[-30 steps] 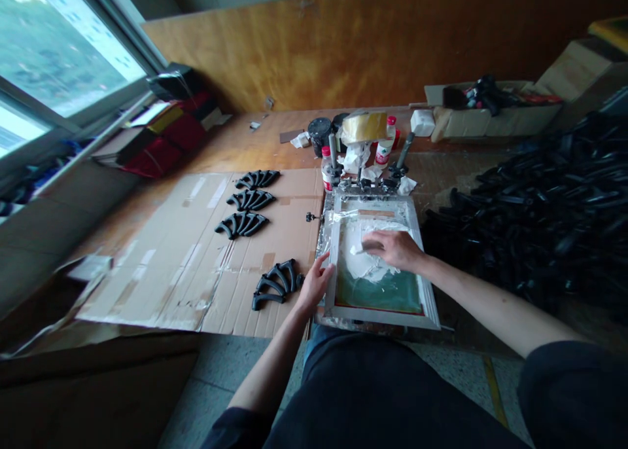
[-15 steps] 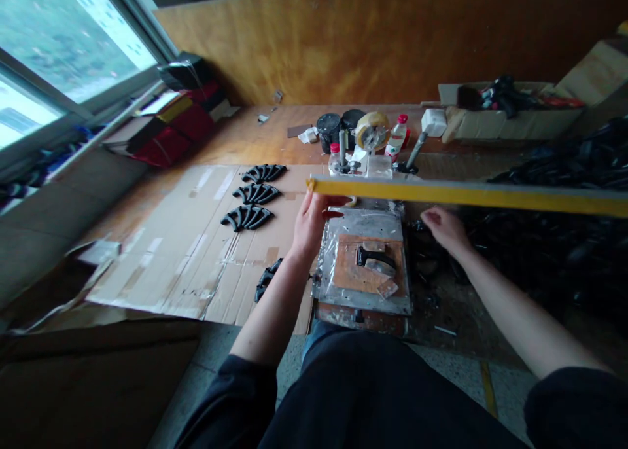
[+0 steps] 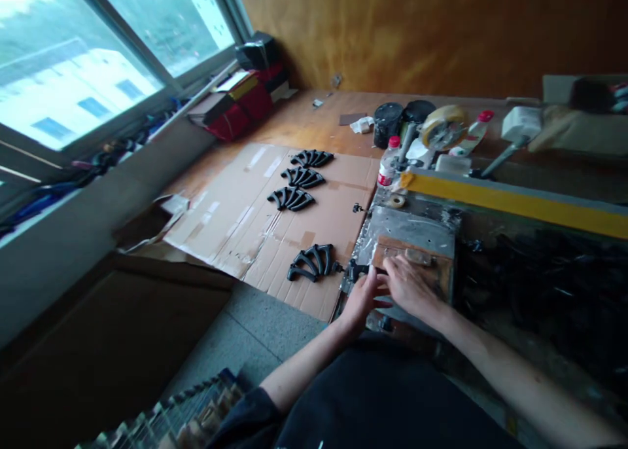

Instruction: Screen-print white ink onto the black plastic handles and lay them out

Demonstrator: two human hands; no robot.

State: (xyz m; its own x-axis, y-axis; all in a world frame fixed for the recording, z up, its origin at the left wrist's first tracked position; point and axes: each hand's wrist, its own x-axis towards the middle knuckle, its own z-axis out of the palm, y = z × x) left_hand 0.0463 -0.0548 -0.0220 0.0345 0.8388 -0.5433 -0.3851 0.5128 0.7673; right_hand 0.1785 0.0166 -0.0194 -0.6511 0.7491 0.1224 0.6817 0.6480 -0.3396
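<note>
Both my hands meet at the near left corner of the print base [image 3: 412, 230], a foil-covered plate with a brown board [image 3: 441, 272] on it. My left hand [image 3: 362, 296] is closed on a black curved plastic part [image 3: 354, 270] that sticks out past the plate's left edge. My right hand [image 3: 411, 287] lies over the board with bent fingers touching the same part beside the left fingers. The screen frame [image 3: 515, 201] with a yellow edge stands lifted above the plate.
Several fans of black curved parts [image 3: 314, 264] lie on flattened cardboard [image 3: 255, 220] to the left. Ink pots [image 3: 387, 123], a tape roll [image 3: 443, 127] and bottles [image 3: 387, 167] stand behind the plate. A heap of black parts [image 3: 544, 279] fills the right. Window and ledge at left.
The screen frame went from flat under my right hand to lifted. Both hands dropped from the frame and right side to the black part on the board. My view swung left.
</note>
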